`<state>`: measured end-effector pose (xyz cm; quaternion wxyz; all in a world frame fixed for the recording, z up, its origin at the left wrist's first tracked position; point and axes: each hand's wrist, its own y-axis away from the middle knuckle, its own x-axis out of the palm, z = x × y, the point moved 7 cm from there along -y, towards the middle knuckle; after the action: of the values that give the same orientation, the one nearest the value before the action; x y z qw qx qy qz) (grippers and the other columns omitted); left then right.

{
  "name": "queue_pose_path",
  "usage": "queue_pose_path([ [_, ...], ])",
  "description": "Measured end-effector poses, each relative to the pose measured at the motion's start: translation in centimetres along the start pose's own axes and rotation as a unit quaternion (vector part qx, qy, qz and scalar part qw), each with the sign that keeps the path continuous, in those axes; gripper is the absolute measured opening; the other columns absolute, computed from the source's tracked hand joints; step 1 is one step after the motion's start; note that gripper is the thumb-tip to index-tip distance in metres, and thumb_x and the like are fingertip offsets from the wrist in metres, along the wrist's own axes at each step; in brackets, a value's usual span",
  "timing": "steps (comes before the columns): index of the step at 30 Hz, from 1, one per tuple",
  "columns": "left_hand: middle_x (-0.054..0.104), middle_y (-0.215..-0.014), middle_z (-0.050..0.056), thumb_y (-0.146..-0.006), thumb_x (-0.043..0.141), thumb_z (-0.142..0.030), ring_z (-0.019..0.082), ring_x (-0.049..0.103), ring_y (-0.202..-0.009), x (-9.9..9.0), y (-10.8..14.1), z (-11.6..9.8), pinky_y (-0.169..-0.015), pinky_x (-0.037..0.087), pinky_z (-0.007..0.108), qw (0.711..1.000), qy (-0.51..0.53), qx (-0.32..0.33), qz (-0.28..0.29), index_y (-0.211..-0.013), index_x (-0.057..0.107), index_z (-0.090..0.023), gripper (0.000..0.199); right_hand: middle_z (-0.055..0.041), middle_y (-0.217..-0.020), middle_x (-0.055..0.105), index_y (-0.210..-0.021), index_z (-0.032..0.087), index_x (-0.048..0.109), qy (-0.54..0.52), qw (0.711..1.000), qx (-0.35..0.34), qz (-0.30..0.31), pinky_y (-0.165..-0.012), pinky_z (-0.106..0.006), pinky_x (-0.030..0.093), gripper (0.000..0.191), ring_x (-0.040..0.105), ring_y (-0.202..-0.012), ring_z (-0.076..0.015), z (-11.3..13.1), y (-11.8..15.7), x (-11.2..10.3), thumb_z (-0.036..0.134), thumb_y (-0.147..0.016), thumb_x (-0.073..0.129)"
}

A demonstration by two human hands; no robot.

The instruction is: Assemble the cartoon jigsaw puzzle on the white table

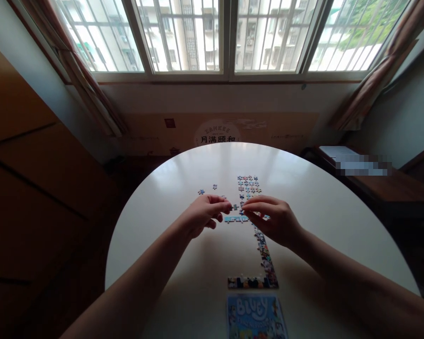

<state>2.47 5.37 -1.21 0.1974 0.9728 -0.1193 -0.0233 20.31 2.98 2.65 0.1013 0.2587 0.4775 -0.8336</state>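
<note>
Between the thumb and fingers of my left hand [208, 214] is a small puzzle piece [235, 207], its knobbed end sticking out to the right. My right hand [273, 216] is just to the right, thumb and fingertips drawn together over a column of loose pieces; whether a piece is in that pinch I cannot make out. Below the fingertips lies a joined light-blue strip [236, 219], partly covered by my right hand. A joined edge section [265, 256] runs down from there and turns left along a dark bottom strip [252, 282].
Loose puzzle pieces [249, 183] lie in rows beyond my hands, with a stray piece [201, 191] to the left. A Bluey picture sheet or box [256, 315] is at the near side. The round white table [155, 188] faces a wall with barred windows [183, 37].
</note>
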Motion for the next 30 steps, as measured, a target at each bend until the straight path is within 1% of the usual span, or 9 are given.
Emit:
queue_pose_path([
  [6, 0.063, -0.076, 0.003, -0.072, 0.076, -0.035, 0.008, 0.046, -0.056, 0.1, 0.0, 0.3, -0.045, 0.024, 0.022, 0.999, -0.027, -0.006, 0.032, -0.08, 0.067, -0.014, 0.024, -0.0045, -0.104, 0.077, -0.101, 0.026, 0.075, 0.029, 0.999, -0.039, -0.006, -0.078, -0.036, 0.063, 0.017, 0.074, -0.091, -0.0184, 0.5, -0.1, 0.6, 0.017, -0.089, 0.07],
  [14, 0.064, -0.076, 0.004, -0.069, 0.075, -0.033, 0.007, 0.045, -0.054, 0.2, -0.4, 0.7, -0.044, 0.021, 0.022, 0.998, -0.02, -0.023, 0.047, -0.077, 0.068, -0.014, 0.022, -0.0018, -0.1, 0.079, -0.103, 0.026, 0.074, 0.031, 0.997, -0.061, 0.03, -0.081, -0.036, 0.063, 0.019, 0.074, -0.092, -0.0179, 1.0, -0.3, 1.3, 0.013, -0.09, 0.069],
  [19, 0.066, -0.08, 0.004, -0.075, 0.072, -0.033, 0.007, 0.047, -0.054, 0.4, -0.4, 0.8, -0.045, 0.019, 0.022, 0.997, -0.041, -0.03, 0.06, -0.081, 0.069, -0.014, 0.021, -0.0011, -0.1, 0.079, -0.102, 0.025, 0.074, 0.027, 0.997, -0.059, 0.037, -0.079, -0.035, 0.062, 0.019, 0.073, -0.089, -0.0169, 0.8, -0.2, 1.4, 0.013, -0.089, 0.069],
  [21, 0.069, -0.085, 0.006, -0.08, 0.068, -0.033, 0.009, 0.05, -0.055, -0.1, -0.3, 0.3, -0.045, 0.024, 0.023, 0.994, -0.101, -0.016, 0.049, -0.091, 0.072, -0.015, 0.022, -0.0008, -0.099, 0.079, -0.101, 0.026, 0.074, 0.026, 0.997, -0.055, 0.042, -0.079, -0.035, 0.062, 0.018, 0.073, -0.088, -0.0171, 0.7, -0.2, 1.5, 0.013, -0.09, 0.068],
  [23, 0.072, -0.095, 0.008, -0.085, 0.065, -0.031, 0.012, 0.056, -0.06, -1.2, -0.1, -0.9, -0.051, 0.036, 0.026, 0.974, -0.221, 0.053, -0.007, -0.102, 0.074, -0.017, 0.024, -0.0005, -0.099, 0.079, -0.1, 0.026, 0.075, 0.026, 0.997, -0.049, 0.054, -0.079, -0.035, 0.062, 0.016, 0.073, -0.088, -0.0174, 0.4, -0.1, 1.7, 0.015, -0.09, 0.069],
  [25, 0.073, -0.107, 0.008, -0.087, 0.063, -0.026, 0.015, 0.061, -0.072, -2.1, 0.4, -2.6, -0.064, 0.047, 0.03, 0.921, -0.352, 0.153, -0.069, -0.107, 0.076, -0.02, 0.025, 0.0, -0.097, 0.079, -0.097, 0.026, 0.075, 0.029, 0.996, -0.041, 0.073, -0.077, -0.035, 0.062, 0.013, 0.073, -0.086, -0.0174, 0.0, 0.1, 2.1, 0.017, -0.091, 0.068],
  [26, 0.072, -0.111, 0.008, -0.088, 0.063, -0.024, 0.017, 0.063, -0.078, -2.1, 0.6, -3.2, -0.071, 0.049, 0.031, 0.891, -0.401, 0.195, -0.083, -0.106, 0.078, -0.021, 0.024, 0.0002, -0.096, 0.079, -0.096, 0.025, 0.075, 0.032, 0.995, -0.036, 0.085, -0.076, -0.035, 0.061, 0.011, 0.073, -0.085, -0.0173, -0.2, 0.2, 2.4, 0.018, -0.091, 0.068],
  [28, 0.071, -0.115, 0.007, -0.089, 0.061, -0.019, 0.019, 0.064, -0.088, -1.7, 0.8, -3.3, -0.079, 0.049, 0.032, 0.85, -0.465, 0.238, -0.068, -0.104, 0.08, -0.024, 0.024, 0.0009, -0.095, 0.079, -0.094, 0.025, 0.076, 0.042, 0.993, -0.03, 0.106, -0.073, -0.034, 0.06, 0.01, 0.072, -0.082, -0.0171, -0.3, 0.4, 2.9, 0.02, -0.092, 0.067],
  [30, 0.071, -0.114, 0.006, -0.09, 0.059, -0.018, 0.02, 0.065, -0.091, -1.0, 0.7, -2.8, -0.079, 0.049, 0.032, 0.828, -0.501, 0.247, -0.036, -0.103, 0.081, -0.027, 0.026, 0.0017, -0.095, 0.079, -0.094, 0.024, 0.076, 0.052, 0.991, -0.026, 0.12, -0.071, -0.034, 0.059, 0.011, 0.071, -0.08, -0.0169, -0.3, 0.4, 3.3, 0.021, -0.093, 0.066],
])
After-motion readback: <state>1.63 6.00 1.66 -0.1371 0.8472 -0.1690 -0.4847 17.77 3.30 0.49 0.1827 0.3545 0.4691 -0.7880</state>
